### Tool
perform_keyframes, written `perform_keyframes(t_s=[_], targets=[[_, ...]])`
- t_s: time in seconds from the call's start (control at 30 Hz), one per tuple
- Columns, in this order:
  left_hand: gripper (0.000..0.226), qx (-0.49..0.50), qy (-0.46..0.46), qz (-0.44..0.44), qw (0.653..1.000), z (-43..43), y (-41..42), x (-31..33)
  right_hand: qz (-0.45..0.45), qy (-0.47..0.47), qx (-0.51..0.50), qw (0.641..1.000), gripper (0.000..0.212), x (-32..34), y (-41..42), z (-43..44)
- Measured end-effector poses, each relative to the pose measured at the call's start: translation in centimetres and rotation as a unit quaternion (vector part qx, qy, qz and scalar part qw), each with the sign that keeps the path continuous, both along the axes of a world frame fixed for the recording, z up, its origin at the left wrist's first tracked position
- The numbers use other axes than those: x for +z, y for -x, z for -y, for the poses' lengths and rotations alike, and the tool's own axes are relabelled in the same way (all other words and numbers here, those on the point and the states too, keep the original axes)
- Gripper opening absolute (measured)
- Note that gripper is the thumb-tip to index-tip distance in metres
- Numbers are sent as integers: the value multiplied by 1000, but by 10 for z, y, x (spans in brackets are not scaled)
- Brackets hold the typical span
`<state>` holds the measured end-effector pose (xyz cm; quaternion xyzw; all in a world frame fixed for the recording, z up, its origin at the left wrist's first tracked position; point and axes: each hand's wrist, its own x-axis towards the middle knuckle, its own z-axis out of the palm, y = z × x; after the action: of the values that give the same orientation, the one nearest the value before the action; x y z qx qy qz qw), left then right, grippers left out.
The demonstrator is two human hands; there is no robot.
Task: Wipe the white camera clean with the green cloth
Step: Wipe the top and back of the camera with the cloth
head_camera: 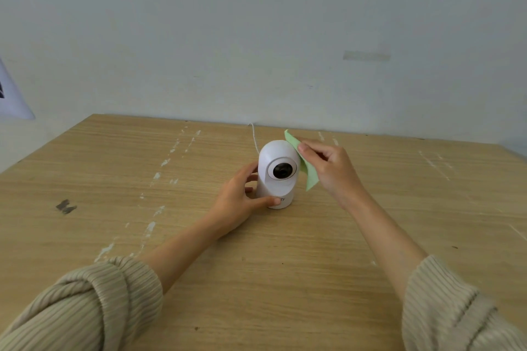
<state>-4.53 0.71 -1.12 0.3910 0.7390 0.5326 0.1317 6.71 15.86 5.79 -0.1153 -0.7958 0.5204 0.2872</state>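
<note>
The white camera [275, 155] stands upright near the middle of the wooden table [199, 251], its dark round lens facing me. My left hand [238, 202] grips its base from the left, thumb across the front. The green cloth [310, 177] is pressed flat against the camera's right side by my right hand [332, 169], fingertips near the top of the dome. Part of the cloth sticks out above and below the hand.
A thin white cable [254, 137] runs from behind the camera to the table's far edge at the wall. White scuff marks and a dark stain [66, 206] mark the tabletop. A white sheet [11, 97] hangs at the far left.
</note>
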Motion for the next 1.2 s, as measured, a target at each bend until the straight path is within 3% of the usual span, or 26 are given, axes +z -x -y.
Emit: perform_keyframes(t_s=[0.2, 0.3, 0.5, 0.73, 0.9, 1.03, 1.2], targets=[[90, 102, -2, -26, 994, -15, -19, 1, -39, -134, -45, 989, 27, -2, -8, 10], [93, 94, 8, -19, 995, -15, -21, 0, -29, -201, -73, 976, 25, 4, -4, 10], [82, 29, 15, -7, 999, -1, -11, 6, 57, -302, -34, 951, 27, 22, 12, 10], [84, 35, 5, 3, 999, -1, -8, 4, 211, -355, 43, 909, 34, 59, 35, 11], [85, 35, -9, 32, 999, 0, -8, 5, 248, -364, 67, 895, 41, 62, 47, 12], [86, 30, -11, 46, 998, 0, -6, 5, 216, -458, 82, 859, 35, 52, 41, 20], [83, 22, -19, 28, 999, -1, -2, 3, 105, -485, 75, 865, 25, 39, 20, 18]])
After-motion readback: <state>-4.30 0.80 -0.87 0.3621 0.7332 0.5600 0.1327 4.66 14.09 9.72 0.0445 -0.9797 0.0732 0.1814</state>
